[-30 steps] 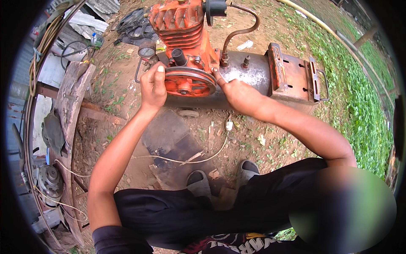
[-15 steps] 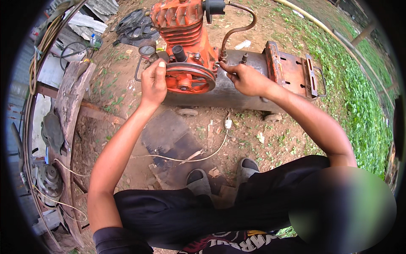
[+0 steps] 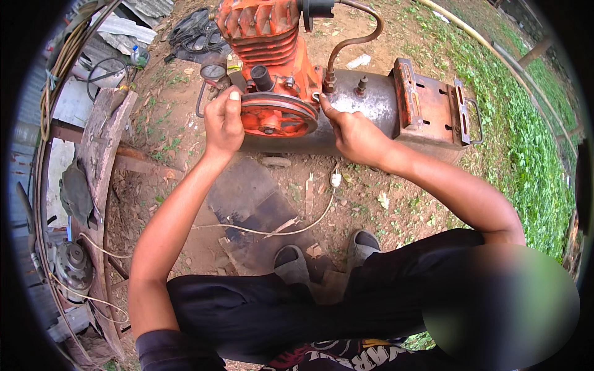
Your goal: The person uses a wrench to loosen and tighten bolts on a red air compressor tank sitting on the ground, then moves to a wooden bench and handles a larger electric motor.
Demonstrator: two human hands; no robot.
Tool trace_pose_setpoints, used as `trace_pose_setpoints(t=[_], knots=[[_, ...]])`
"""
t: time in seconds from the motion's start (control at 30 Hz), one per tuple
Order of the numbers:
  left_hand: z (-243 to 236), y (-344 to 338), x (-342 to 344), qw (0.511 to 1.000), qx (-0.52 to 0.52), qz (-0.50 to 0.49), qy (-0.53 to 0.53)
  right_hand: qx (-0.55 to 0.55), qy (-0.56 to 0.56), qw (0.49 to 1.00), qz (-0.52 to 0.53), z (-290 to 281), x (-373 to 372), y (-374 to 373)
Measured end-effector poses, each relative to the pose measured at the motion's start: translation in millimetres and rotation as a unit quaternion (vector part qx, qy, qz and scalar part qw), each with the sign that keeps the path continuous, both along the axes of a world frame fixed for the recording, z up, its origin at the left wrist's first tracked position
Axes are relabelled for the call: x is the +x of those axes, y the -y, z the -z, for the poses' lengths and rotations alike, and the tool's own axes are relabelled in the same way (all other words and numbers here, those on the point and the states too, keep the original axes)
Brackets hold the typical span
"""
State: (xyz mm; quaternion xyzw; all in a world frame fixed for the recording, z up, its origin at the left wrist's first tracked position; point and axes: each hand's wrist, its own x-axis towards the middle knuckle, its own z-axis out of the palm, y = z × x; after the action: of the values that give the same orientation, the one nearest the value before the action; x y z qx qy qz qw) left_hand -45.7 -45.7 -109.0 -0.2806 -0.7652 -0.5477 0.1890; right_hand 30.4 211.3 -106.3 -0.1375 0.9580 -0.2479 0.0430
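Observation:
An orange air compressor pump point(image 3: 260, 37) sits on a grey steel tank point(image 3: 371, 105) lying on bare dirt. Its orange flywheel pulley point(image 3: 278, 114) faces me. My left hand point(image 3: 224, 120) grips the pulley's left rim, thumb up against the edge. On the pulley's right rim rests my right hand point(image 3: 352, 133), fingers curled over it next to the tank. A bent copper pipe point(image 3: 356, 37) runs from the pump head down to the tank. A small pressure gauge point(image 3: 212, 73) stands just beyond my left hand.
A rusty orange motor mount plate point(image 3: 433, 102) sits on the tank's right end. A white cord point(image 3: 291, 229) trails across dark sheet metal by my shoes point(image 3: 291, 263). Wooden planks, coiled wire and scrap lie at left; grass point(image 3: 532, 142) grows at right.
My right hand has shifted between the pipe fitting and the pulley's right rim, ending on the rim. My left hand has stayed on the left rim.

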Motion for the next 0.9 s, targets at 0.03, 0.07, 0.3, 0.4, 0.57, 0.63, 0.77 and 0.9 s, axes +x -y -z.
trace_pose_setpoints(t=[0.03, 0.07, 0.3, 0.4, 0.57, 0.63, 0.77, 0.9], knots=[[0.2, -0.1, 0.8, 1.000, 0.002, -0.003, 0.005, 0.049, 0.000, 0.999, -0.009, -1.2, 1.2, -2.6], [-0.6, 0.3, 2.7, 1.000, 0.004, -0.006, 0.009, 0.098, -0.001, 0.995, -0.017, -3.2, 2.4, -4.4], [-4.2, -1.0, 4.9, 0.999, 0.020, 0.001, 0.031, 0.151, -0.050, 0.980, -0.116, -16.0, -15.9, -30.3], [-2.2, -2.2, 2.5, 0.999, 0.025, 0.013, 0.029, 0.133, -0.039, 0.980, -0.146, -23.5, -30.4, -43.7], [0.5, 0.3, 2.1, 0.999, 0.026, 0.005, 0.027, 0.041, -0.016, 0.994, -0.099, -11.6, -24.0, -33.4], [2.9, 0.3, 0.2, 0.999, 0.025, 0.002, 0.024, -0.021, -0.001, 0.999, -0.039, 1.8, -11.8, -21.0], [1.2, -5.1, 2.3, 0.999, 0.029, -0.009, 0.018, -0.169, -0.049, 0.984, 0.033, 26.1, -0.3, 4.7], [-0.2, -1.8, 5.5, 0.999, 0.025, -0.018, 0.017, -0.081, -0.006, 0.997, 0.009, 7.5, 2.8, 7.6]])
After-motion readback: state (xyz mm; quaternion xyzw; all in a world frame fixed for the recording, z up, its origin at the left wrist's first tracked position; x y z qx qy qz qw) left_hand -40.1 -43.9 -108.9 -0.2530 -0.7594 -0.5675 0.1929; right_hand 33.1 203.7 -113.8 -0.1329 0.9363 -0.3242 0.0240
